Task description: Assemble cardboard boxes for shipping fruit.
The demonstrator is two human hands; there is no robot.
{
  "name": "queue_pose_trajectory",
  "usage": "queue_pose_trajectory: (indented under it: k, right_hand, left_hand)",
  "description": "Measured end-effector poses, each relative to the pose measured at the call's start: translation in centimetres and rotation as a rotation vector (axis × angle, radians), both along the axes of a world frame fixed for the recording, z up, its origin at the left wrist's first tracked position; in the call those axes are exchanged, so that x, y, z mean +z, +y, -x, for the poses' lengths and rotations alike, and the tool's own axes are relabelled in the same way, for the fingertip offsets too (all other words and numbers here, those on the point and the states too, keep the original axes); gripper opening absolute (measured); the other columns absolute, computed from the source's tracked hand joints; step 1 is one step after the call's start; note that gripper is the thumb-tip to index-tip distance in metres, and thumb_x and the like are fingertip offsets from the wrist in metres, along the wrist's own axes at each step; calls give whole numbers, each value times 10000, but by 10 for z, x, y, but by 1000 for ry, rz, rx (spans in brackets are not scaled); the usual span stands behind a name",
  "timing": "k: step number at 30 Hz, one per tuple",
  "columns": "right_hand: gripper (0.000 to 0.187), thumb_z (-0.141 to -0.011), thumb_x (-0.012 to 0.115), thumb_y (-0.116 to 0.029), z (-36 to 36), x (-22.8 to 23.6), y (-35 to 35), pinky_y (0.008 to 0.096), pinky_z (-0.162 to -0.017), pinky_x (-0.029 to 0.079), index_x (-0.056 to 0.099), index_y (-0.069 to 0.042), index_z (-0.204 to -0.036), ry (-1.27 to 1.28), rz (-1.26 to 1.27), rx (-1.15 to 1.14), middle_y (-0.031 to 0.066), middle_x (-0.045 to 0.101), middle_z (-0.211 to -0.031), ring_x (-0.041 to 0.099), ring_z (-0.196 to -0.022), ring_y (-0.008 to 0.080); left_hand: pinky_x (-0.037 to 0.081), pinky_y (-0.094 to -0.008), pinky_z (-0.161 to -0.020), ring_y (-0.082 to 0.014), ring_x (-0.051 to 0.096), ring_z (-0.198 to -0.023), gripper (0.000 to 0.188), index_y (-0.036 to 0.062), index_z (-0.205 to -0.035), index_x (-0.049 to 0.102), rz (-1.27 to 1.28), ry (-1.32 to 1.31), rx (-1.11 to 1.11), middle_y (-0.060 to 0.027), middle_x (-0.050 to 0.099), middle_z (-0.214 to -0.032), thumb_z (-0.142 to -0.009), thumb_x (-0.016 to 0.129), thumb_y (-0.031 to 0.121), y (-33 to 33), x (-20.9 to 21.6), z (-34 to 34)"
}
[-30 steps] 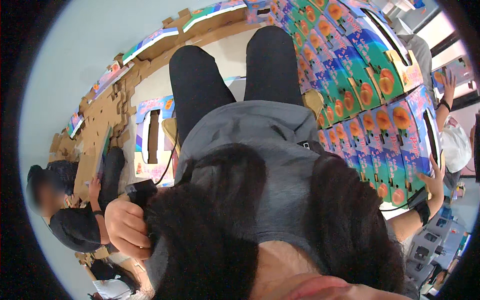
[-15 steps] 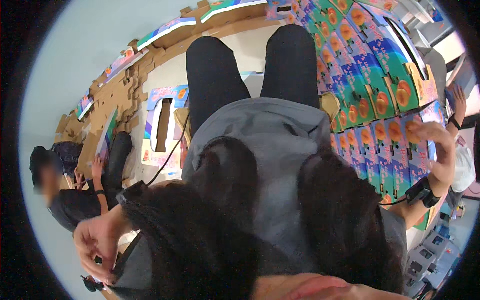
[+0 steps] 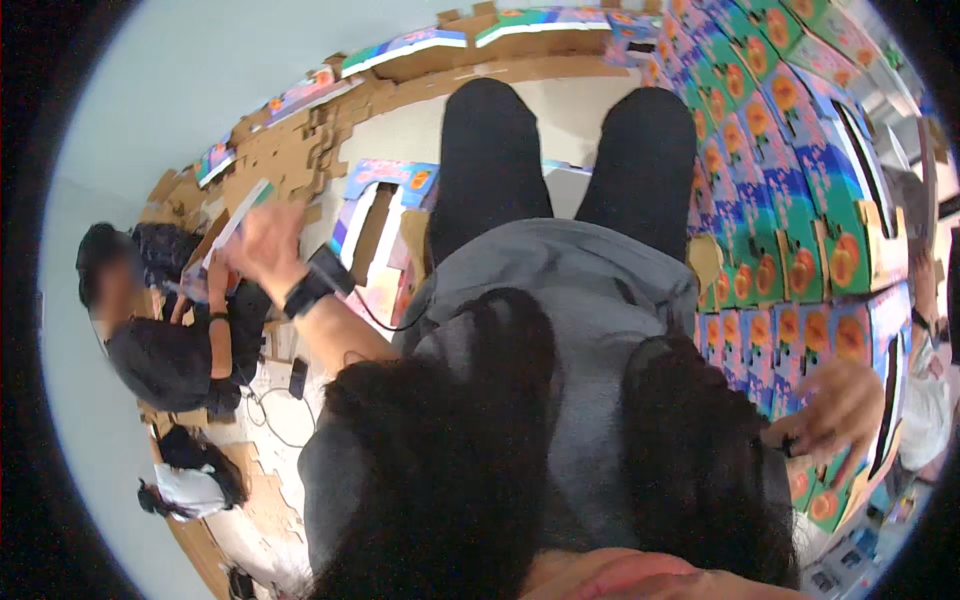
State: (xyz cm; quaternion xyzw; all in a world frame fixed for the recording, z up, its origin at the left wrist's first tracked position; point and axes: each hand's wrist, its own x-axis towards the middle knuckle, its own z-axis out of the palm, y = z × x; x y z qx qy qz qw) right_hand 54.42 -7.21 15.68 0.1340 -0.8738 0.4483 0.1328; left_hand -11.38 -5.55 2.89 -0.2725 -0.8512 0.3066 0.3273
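My left hand (image 3: 268, 240) is raised at the left, in front of a co-worker's printed cardboard piece (image 3: 240, 215). Motion smears its fingers, so I cannot make out their shape or any contact with the cardboard. At the right, my right hand (image 3: 838, 408) hangs beside the lower rows of printed fruit cartons (image 3: 765, 330). Its fingers point downward, somewhat apart, with nothing visible in them. A flat printed carton with a long slot (image 3: 350, 230) lies to the left of my knees.
Brown cardboard (image 3: 270, 165) is piled along the far left, with printed cartons behind it. A co-worker (image 3: 160, 355) sits at the left, and another person (image 3: 200, 485) is further down. A phone (image 3: 298, 378) and cables lie on the floor. Another person's arm (image 3: 922, 290) shows at the right edge.
My left hand has swung up from the lower left toward the co-worker's cardboard. My right hand has dropped lower beside the cartons. The view has turned, shifting the scene rightward.
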Motion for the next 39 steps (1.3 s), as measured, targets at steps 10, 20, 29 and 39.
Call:
queue_pose_trajectory:
  k: [10,20,29,39]
  right_hand:
    - [381,-824,792,-312,87,-110,123,242,-677,444,695,6,-1008,-733,683,-237,17,644,-831,579,-768,93]
    - [315,-905,740,-251,197,-160,113,208,-547,321,515,-63,-790,-686,707,29,-97,440,-665,403,-628,6]
    - [281,-932,708,-291,171,-176,106,215,-499,285,560,-74,-833,-631,749,-138,-112,465,-661,388,-590,-5]
    - [291,-946,675,-350,141,-165,108,204,-491,280,589,-98,-828,-618,740,-364,-123,482,-630,396,-563,-10]
  left_hand:
    - [508,-399,-863,-323,660,-1039,644,-7,-1268,593,-250,-1384,-393,-203,677,-1165,-823,714,443,-1,-269,140]
    - [133,-605,-1169,-409,247,-1446,1251,137,-1575,-40,66,-1033,-178,-232,302,-1536,-693,766,509,-7,-303,10]
    - [165,-534,-1166,-379,446,-1294,1220,99,-1502,170,-436,-1144,-252,-189,448,-1408,-537,881,328,10,-263,2]
    - [499,-453,-852,-371,637,-956,881,25,-1199,433,-1148,-850,-520,-211,639,-1003,-520,891,348,12,-192,34]
